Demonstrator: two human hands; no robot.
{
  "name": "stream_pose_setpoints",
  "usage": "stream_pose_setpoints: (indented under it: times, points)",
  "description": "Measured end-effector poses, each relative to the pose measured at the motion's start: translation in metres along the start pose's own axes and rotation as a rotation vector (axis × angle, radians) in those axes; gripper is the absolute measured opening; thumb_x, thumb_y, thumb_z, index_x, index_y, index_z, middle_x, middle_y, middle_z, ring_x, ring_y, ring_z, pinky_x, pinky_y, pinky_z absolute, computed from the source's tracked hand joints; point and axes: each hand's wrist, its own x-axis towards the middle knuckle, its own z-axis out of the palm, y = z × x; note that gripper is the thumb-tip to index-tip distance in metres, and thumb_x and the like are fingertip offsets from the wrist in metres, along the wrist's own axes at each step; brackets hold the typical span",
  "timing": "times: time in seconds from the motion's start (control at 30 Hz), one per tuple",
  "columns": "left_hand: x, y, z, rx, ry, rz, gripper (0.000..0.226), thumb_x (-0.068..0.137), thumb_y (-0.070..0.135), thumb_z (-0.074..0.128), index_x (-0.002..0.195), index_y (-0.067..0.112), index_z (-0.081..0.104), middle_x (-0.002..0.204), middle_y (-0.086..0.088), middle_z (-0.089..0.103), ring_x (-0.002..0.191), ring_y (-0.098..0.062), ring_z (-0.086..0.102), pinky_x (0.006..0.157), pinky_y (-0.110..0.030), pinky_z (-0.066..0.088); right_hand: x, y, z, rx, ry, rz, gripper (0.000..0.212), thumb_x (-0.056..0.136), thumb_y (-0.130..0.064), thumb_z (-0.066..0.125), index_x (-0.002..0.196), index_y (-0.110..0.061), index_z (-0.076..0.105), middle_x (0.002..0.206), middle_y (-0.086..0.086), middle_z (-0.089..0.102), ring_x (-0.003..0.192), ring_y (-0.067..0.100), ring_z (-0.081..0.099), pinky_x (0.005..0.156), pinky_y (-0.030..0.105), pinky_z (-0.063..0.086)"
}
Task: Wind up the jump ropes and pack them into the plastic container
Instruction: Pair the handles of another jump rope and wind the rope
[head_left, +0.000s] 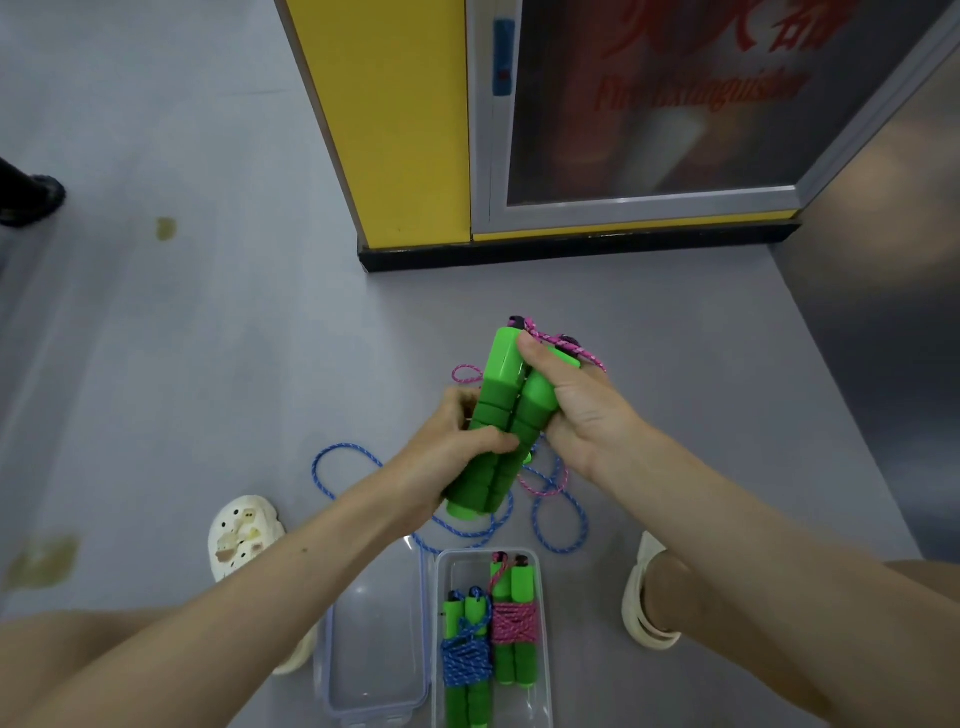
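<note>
I am holding the two green handles (501, 415) of a jump rope pressed side by side, up in the air above the floor (182, 364). They make one fat green stick. Its long way runs from low and a bit left, near me, to high and a bit right, away from me. The rope ends come out at the far top, where the pink rope (550, 340) starts. So the tops point away from me and the bottoms point back at me.

My left hand (457, 447) is closed around the low part of the handles, with the thumb across the front. My right hand (576, 400) is closed on the upper part, with its thumb pressing near the top. Both hands grip tight.

I think this rope is not wound yet. The pink rope hangs down behind my hands and lies loose on the floor. A loose blue rope (358, 457) lies there too, in big loops. I cannot see the handles of the blue one.

Just below, near my feet, sits the plastic container (543, 597). Two ropes are packed in it: a blue wound bundle (467, 657) on the left and a pink wound bundle (511, 621) on the right, both lying with their handles pointing away from me. The clear lid (374, 639) lies open just beside the container, on its left.

So two ropes look done, and I guess two are left: the pink one in my hands and the blue one on the floor.
</note>
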Motion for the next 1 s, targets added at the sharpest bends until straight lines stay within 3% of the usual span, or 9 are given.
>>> stream_pose_setpoints:
  times: [0.07, 0.17, 0.3, 0.37, 0.43, 0.53, 0.63, 0.8, 1.0]
  points:
    - [0.003, -0.004, 0.001, 0.064, 0.071, 0.101, 0.033, 0.084, 0.005, 0.068, 0.111, 0.017, 0.051, 0.102, -0.007, 0.064, 0.088, -0.017, 0.067, 0.078, -0.035, 0.056, -0.001, -0.001, -0.001, -0.003, 0.015, -0.016, 0.039, 0.078, -0.020, 0.074, 0.108, 0.003, 0.064, 0.098, 0.019, 0.069, 0.088, 0.030, 0.068, 0.088, 0.052, 0.053]
    - [0.002, -0.002, 0.001, -0.056, 0.073, 0.126, 0.014, 0.091, 0.006, 0.056, 0.102, 0.015, 0.060, 0.087, -0.001, 0.069, 0.078, -0.015, 0.067, 0.068, -0.030, 0.056, -0.002, -0.004, -0.001, 0.014, -0.027, 0.005, 0.042, 0.078, -0.022, 0.073, 0.111, 0.002, 0.065, 0.105, 0.023, 0.068, 0.094, 0.036, 0.068, 0.082, 0.051, 0.056]
    - [0.004, -0.002, -0.006, -0.118, -0.043, 0.071, 0.018, 0.092, 0.016, 0.055, 0.107, 0.016, 0.065, 0.096, -0.008, 0.070, 0.092, -0.028, 0.065, 0.084, -0.041, 0.052, -0.004, -0.008, -0.001, -0.025, -0.104, 0.013, 0.013, 0.080, -0.008, 0.070, 0.092, -0.004, 0.067, 0.086, 0.016, 0.069, 0.073, 0.029, 0.070, 0.061, 0.040, 0.059]
    - [0.005, -0.006, -0.009, -0.100, -0.097, 0.022, 0.029, 0.086, 0.021, 0.057, 0.113, 0.014, 0.065, 0.105, -0.008, 0.070, 0.101, -0.026, 0.065, 0.091, -0.043, 0.051, -0.004, -0.006, -0.001, -0.138, -0.124, -0.011, 0.018, 0.079, -0.006, 0.071, 0.096, 0.000, 0.066, 0.090, 0.018, 0.069, 0.076, 0.028, 0.068, 0.068, 0.038, 0.060]
    - [0.005, -0.005, -0.010, 0.008, -0.103, 0.023, 0.023, 0.088, 0.021, 0.057, 0.108, 0.013, 0.066, 0.100, -0.003, 0.071, 0.097, -0.018, 0.065, 0.085, -0.035, 0.051, -0.004, -0.003, -0.001, -0.246, -0.108, -0.053, 0.028, 0.076, -0.008, 0.075, 0.101, 0.000, 0.066, 0.096, 0.019, 0.069, 0.083, 0.029, 0.068, 0.078, 0.040, 0.058]
    - [0.007, 0.003, -0.012, 0.122, 0.125, 0.090, 0.020, 0.096, 0.030, 0.051, 0.093, 0.014, 0.062, 0.077, 0.003, 0.063, 0.080, -0.014, 0.060, 0.073, -0.032, 0.049, -0.003, -0.001, -0.001, -0.289, -0.104, -0.066, 0.023, 0.073, -0.007, 0.077, 0.093, -0.006, 0.066, 0.091, 0.014, 0.071, 0.082, 0.028, 0.069, 0.078, 0.041, 0.058]
    - [0.010, 0.009, -0.017, 0.026, 0.286, 0.153, 0.027, 0.094, 0.037, 0.054, 0.098, 0.011, 0.055, 0.075, -0.001, 0.059, 0.072, -0.013, 0.060, 0.068, -0.032, 0.050, -0.003, 0.004, 0.000, -0.348, -0.128, -0.065, 0.021, 0.075, -0.005, 0.076, 0.094, -0.006, 0.068, 0.088, 0.012, 0.072, 0.079, 0.025, 0.069, 0.073, 0.036, 0.059]
    - [0.008, 0.013, -0.012, 0.016, 0.228, 0.165, 0.015, 0.096, 0.025, 0.053, 0.096, 0.013, 0.062, 0.069, 0.005, 0.061, 0.062, -0.005, 0.060, 0.056, -0.025, 0.050, -0.006, 0.010, 0.004, -0.364, -0.201, -0.063, 0.022, 0.074, -0.006, 0.077, 0.095, -0.007, 0.070, 0.089, 0.011, 0.072, 0.082, 0.024, 0.070, 0.080, 0.038, 0.058]
    - [0.007, 0.014, -0.018, -0.176, 0.116, 0.074, 0.009, 0.092, 0.013, 0.056, 0.086, 0.011, 0.063, 0.067, 0.001, 0.064, 0.067, -0.013, 0.060, 0.072, -0.035, 0.053, -0.009, 0.010, 0.003, -0.413, -0.228, -0.102, 0.023, 0.074, -0.001, 0.075, 0.095, -0.008, 0.070, 0.080, 0.004, 0.072, 0.072, 0.016, 0.069, 0.067, 0.027, 0.058]
